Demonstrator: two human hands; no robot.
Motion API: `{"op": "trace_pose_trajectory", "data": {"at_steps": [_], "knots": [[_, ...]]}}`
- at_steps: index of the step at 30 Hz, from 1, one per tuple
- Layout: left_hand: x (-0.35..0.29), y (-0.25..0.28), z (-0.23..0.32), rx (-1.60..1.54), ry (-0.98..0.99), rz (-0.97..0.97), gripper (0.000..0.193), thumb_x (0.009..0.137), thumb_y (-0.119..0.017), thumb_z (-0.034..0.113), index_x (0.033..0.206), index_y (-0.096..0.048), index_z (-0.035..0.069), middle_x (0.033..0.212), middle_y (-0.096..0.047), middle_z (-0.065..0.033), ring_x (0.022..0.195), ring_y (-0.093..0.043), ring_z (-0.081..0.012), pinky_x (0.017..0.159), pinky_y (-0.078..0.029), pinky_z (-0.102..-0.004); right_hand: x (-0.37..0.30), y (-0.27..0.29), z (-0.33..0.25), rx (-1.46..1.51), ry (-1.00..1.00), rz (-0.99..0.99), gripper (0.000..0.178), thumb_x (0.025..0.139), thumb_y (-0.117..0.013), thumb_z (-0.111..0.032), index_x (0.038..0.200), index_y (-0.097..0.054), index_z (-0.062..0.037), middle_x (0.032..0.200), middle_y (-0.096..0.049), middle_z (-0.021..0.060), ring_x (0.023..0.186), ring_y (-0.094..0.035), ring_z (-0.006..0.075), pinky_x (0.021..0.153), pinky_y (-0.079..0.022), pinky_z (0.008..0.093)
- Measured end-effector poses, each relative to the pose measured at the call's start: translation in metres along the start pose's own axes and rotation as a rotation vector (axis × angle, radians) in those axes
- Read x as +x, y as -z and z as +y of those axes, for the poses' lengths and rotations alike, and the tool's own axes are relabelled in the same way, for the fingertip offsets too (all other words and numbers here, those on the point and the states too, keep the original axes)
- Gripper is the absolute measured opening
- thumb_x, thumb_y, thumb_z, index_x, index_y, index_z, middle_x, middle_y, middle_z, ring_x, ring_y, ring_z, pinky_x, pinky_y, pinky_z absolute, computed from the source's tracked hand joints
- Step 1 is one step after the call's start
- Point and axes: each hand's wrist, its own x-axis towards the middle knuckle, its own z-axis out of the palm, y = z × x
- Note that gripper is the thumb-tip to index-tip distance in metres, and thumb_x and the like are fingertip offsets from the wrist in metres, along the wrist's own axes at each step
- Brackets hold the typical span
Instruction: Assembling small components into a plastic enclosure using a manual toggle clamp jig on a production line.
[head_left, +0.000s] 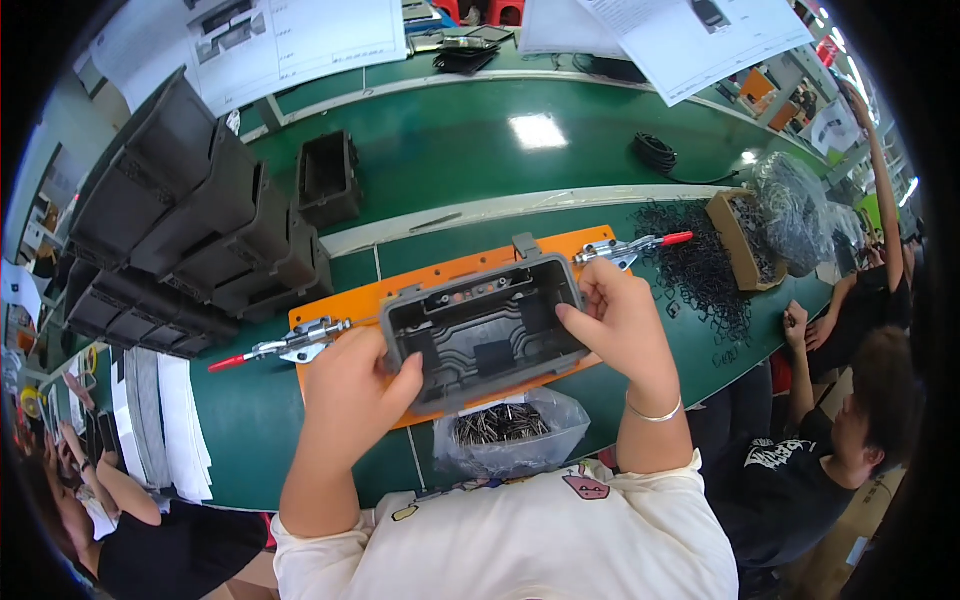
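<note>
Between my two hands is a dark grey plastic housing (490,335), its open side facing me and ribbed channels showing inside. My left hand (355,385) grips its left end, thumb over the rim. At the opposite end my right hand (622,318) holds on the same way, thumb inside the edge. The fingers behind the housing are partly hidden. Under and behind it lies an orange fixture plate (440,275). A toggle clamp with a red handle (290,345) is mounted at the plate's left, and another toggle clamp (625,248) at its right.
Stacked dark housings (200,220) rise at the left, with a single housing (328,180) beside them. A plastic bag of metal pins (500,425) lies close to me. Black rings (690,260) are heaped right, by a cardboard box (735,240). People sit on both sides.
</note>
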Motion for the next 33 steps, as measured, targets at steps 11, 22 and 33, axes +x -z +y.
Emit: {"op": "trace_pose_trajectory", "data": {"at_steps": [11,22,33], "knots": [[-0.038,0.018,0.031,-0.235,-0.284,0.244,0.033,0.062,-0.078,0.005,0.066,-0.045,0.007,0.057,-0.044,-0.0054,0.046,-0.041,-0.0183,0.043,-0.028,-0.0296,-0.012,0.002,-0.007,0.510,0.206,-0.080,0.029,0.081,-0.069,0.001,0.080,-0.041,-0.0070,0.079,-0.043,-0.0035,0.068,-0.038,0.0027,0.055,-0.033,0.0194],[-0.065,0.018,0.016,-0.326,-0.262,0.313,0.029,0.069,-0.075,0.004,0.068,-0.046,0.003,0.062,-0.045,-0.0076,0.048,-0.042,-0.0181,0.043,-0.032,-0.0275,-0.067,0.005,-0.046,0.357,0.324,0.172,0.030,0.074,-0.071,-0.003,0.073,-0.041,-0.0074,0.069,-0.044,-0.0031,0.062,-0.040,0.0036,0.052,-0.033,0.0197],[-0.069,-0.024,-0.005,-0.346,-0.077,0.130,0.018,0.083,-0.069,0.008,0.081,-0.053,-0.001,0.070,-0.047,-0.0084,0.055,-0.046,-0.0163,0.050,-0.037,-0.0277,-0.109,0.001,-0.093,-0.056,0.730,0.286,0.030,0.061,-0.070,0.003,0.065,-0.042,-0.0092,0.055,-0.041,0.0034,0.044,-0.036,0.0206,0.043,-0.026,0.0304]]}}
